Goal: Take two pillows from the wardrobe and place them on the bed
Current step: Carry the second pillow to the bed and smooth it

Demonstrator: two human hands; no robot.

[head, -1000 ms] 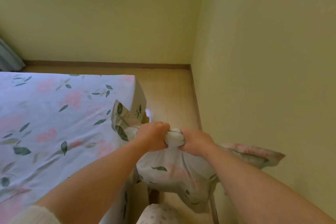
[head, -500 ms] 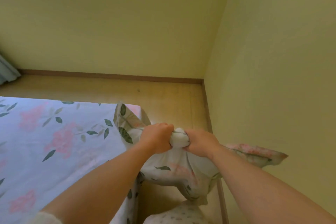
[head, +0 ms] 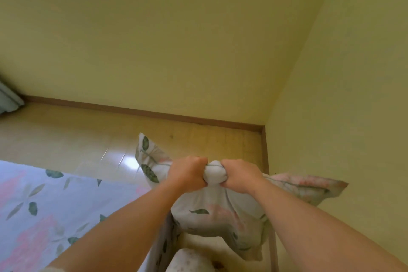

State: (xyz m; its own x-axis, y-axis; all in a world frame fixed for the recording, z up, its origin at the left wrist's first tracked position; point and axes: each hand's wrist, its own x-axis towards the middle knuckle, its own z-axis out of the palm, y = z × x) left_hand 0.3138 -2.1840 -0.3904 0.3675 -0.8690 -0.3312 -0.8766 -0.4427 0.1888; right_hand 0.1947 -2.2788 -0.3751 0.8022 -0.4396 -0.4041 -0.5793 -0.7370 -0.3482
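Fingers of both hands, left (head: 187, 172) and right (head: 240, 175), clench the pillow (head: 212, 212) (floral) beside the bed (head: 44, 205).

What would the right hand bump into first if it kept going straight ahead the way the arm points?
The right hand points up and leftward; past the pillow it grips, the line crosses bare wooden floor toward the far wall. Probably the wall, though depth is unclear.

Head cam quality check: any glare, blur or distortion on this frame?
Head view: bright glare patch on the floor just left of the pillow; wide-angle bending shows in the slanted wall corner and skirting; forearms and bed are soft near the lower edge; left hand and right hand fairly sharp; light is even with a yellow cast.
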